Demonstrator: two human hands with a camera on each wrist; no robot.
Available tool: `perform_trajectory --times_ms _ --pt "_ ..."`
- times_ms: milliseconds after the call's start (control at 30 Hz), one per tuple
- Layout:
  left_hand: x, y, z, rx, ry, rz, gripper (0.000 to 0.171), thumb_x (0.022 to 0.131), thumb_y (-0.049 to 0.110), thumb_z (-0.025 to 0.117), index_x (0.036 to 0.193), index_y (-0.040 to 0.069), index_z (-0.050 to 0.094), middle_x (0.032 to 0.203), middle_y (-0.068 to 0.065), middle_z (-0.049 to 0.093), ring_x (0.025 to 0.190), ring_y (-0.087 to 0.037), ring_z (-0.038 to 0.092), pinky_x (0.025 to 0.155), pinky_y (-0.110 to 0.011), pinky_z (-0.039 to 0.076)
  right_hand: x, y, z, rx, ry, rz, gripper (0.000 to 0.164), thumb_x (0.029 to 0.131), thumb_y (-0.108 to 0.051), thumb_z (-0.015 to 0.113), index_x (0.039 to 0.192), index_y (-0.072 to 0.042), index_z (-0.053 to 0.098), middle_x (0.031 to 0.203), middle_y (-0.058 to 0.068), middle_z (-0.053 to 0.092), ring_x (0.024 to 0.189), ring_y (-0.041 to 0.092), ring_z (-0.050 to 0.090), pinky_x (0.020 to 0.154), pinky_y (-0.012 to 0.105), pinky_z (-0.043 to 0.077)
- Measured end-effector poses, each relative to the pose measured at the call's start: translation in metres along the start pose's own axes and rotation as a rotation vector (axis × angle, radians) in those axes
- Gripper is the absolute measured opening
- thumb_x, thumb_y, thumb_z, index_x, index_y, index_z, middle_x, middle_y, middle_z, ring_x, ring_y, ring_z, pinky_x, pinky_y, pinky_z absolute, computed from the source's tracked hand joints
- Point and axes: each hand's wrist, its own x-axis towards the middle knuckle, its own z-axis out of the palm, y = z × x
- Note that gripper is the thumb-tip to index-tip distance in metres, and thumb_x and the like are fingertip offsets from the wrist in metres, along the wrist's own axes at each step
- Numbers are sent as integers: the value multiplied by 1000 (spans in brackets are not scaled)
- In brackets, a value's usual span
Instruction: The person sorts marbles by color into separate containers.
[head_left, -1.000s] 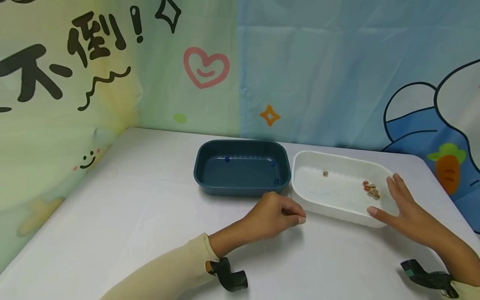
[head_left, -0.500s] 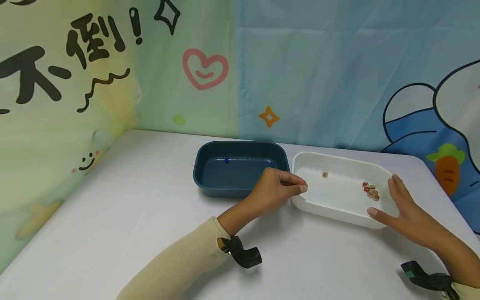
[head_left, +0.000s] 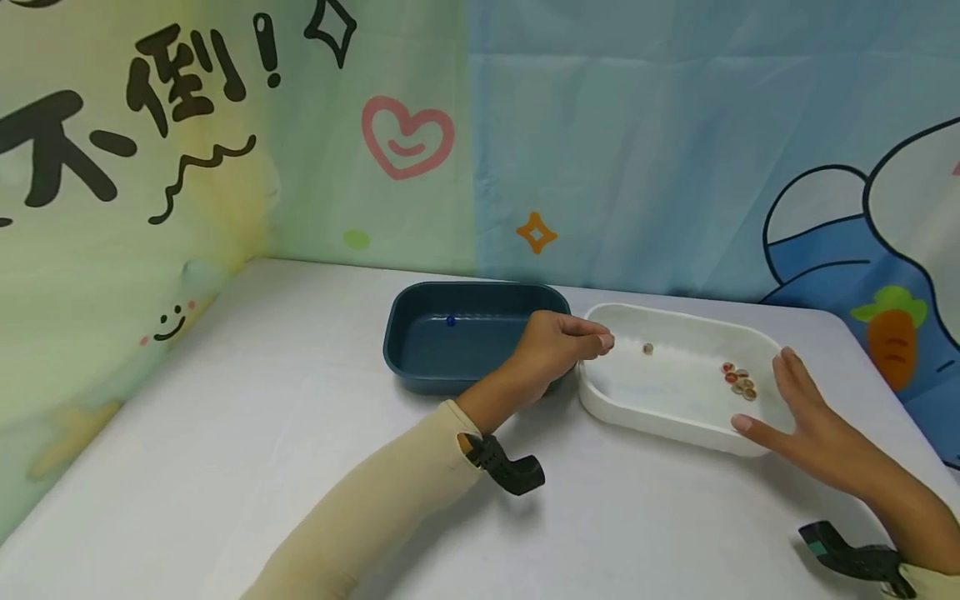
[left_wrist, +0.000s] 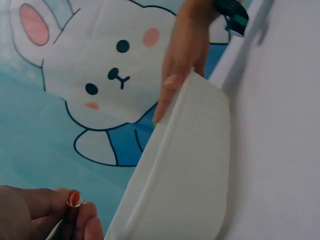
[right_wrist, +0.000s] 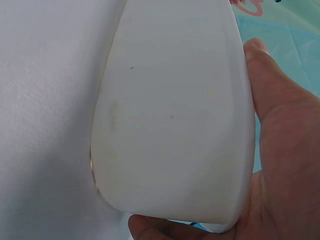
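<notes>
My left hand pinches a small clear glass marble with a red-orange swirl between thumb and fingertips. In the head view those fingertips are over the left end of a white tray. At the tray's right end, my right hand grips the corner, thumb at the near rim and fingers around the end. Inside the white tray lie a lone marble and a cluster of several orange-and-clear marbles. A dark blue tray stands to the left, partly hidden by my left hand, with a blue marble showing in it.
Both trays stand side by side on a white-covered table. Behind it hangs a printed cloth backdrop, meeting the table's back edge. Each wrist carries a black strapped-on camera.
The left hand has moved up and away from the table in front of the trays to over the white tray's left end, covering part of the dark blue tray. The right hand stays put.
</notes>
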Motion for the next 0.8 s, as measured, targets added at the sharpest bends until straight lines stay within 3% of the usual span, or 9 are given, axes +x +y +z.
perform_trajectory --times_ms 133,267,500,800 --pt "9 1 1 -81 26 -71 8 91 8 69 92 5 76 88 -2 73 86 -12 69 90 -28 49 -1 -3 0 -6 -5 11 106 94 -48 57 147 -1 -21 151 15 -37 133 59 -16 79 81 19" --pt "18 3 4 -91 70 -106 6 90 7 70 91 6 76 86 -1 73 84 -12 69 88 -29 50 0 -2 0 -13 -3 7 106 94 -48 58 148 -1 -20 151 14 -37 132 60 -15 78 81 20" --pt "28 7 6 -49 107 -84 6 89 9 72 91 5 76 83 0 72 79 -12 68 77 -25 54 1 2 1 -7 -5 5 106 93 -49 58 149 -5 -21 151 12 -37 132 60 -15 75 81 20" --pt "23 4 -1 -64 93 -72 15 95 14 64 100 3 73 86 -4 72 78 -13 68 76 -28 55 2 1 0 -24 -9 5 107 93 -49 58 148 -2 -20 150 12 -38 132 60 -14 75 80 23"
